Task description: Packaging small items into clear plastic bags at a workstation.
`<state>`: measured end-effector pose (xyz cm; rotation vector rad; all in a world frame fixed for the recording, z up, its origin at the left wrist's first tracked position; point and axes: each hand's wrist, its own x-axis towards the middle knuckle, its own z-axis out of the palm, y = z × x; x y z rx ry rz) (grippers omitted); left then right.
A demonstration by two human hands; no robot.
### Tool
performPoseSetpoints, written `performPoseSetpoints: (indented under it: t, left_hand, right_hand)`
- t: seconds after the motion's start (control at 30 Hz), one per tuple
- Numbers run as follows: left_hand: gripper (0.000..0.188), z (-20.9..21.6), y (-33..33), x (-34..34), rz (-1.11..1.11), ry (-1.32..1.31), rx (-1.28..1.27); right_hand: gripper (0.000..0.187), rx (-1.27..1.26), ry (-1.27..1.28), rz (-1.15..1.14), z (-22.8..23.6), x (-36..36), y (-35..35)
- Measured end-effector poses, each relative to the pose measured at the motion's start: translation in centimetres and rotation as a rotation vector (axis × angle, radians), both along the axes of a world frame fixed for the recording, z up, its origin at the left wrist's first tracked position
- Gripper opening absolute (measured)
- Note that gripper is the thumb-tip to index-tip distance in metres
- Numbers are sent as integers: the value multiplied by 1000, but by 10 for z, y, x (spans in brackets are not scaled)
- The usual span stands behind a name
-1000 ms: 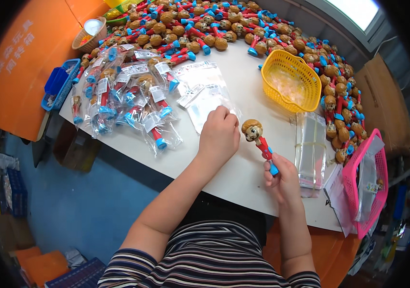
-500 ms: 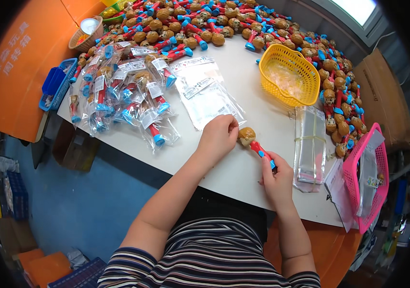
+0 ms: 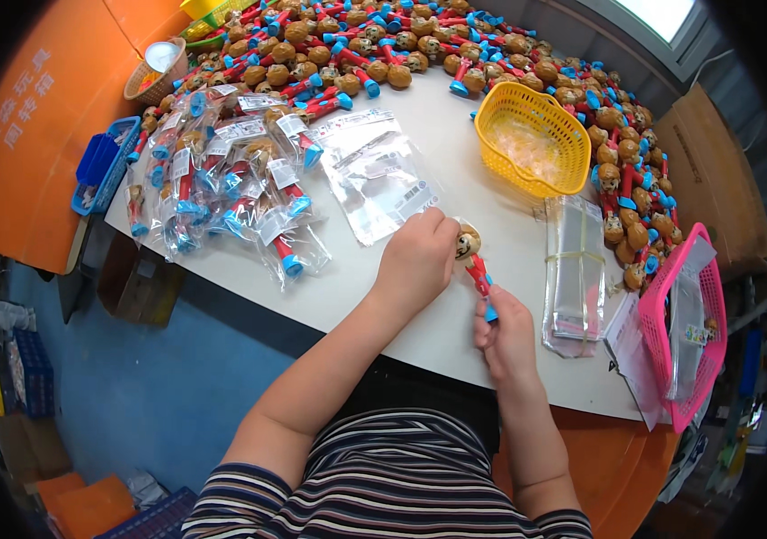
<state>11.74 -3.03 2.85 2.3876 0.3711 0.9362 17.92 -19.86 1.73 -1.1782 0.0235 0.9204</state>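
A toy figure (image 3: pixel 478 272) with a round brown head, red body and blue feet slants across the table's near side, its face turned up. My right hand (image 3: pixel 506 331) is closed around its blue foot end. Against the left of the head, my left hand (image 3: pixel 417 259) has its fingers pressed together; what they pinch, if anything, is hidden. A pale, see-through rim shows at the head's upper edge. Just beyond my left hand lie flat clear bags (image 3: pixel 372 180) with printing.
Bagged figures (image 3: pixel 230 180) pile up at left, beside a blue basket (image 3: pixel 106 166). Loose figures (image 3: pixel 383 40) heap along the back and right. A yellow basket (image 3: pixel 527 171) holds clear small pieces. Banded clear sleeves (image 3: pixel 574 278) and a pink basket (image 3: pixel 657 332) are at right.
The figure has turned, so its face now shows instead of the plain brown head. My left hand has shifted right, against the head. My right hand has moved slightly nearer and left.
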Motion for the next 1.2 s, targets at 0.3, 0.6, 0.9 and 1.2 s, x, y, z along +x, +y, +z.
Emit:
performPoseSetpoints:
  t: [0.3,0.6,0.9,1.2]
  left_hand:
    - [14,3,0,1,-100,-46,99]
    - [11,7,-6,-3,-132,-49,114]
    - [12,6,-17,-19,-128,-32,-10]
    - [13,2,-8,-32,82,-72,-51]
  right_hand:
    - [28,-183,-797,-21,-5,3,6]
    - [29,-261,-1634,63,-8,-13,20]
    - [38,-372,-1505,163,-7,-22,21]
    - [42,-205,-1224,231,-6,-15,-2]
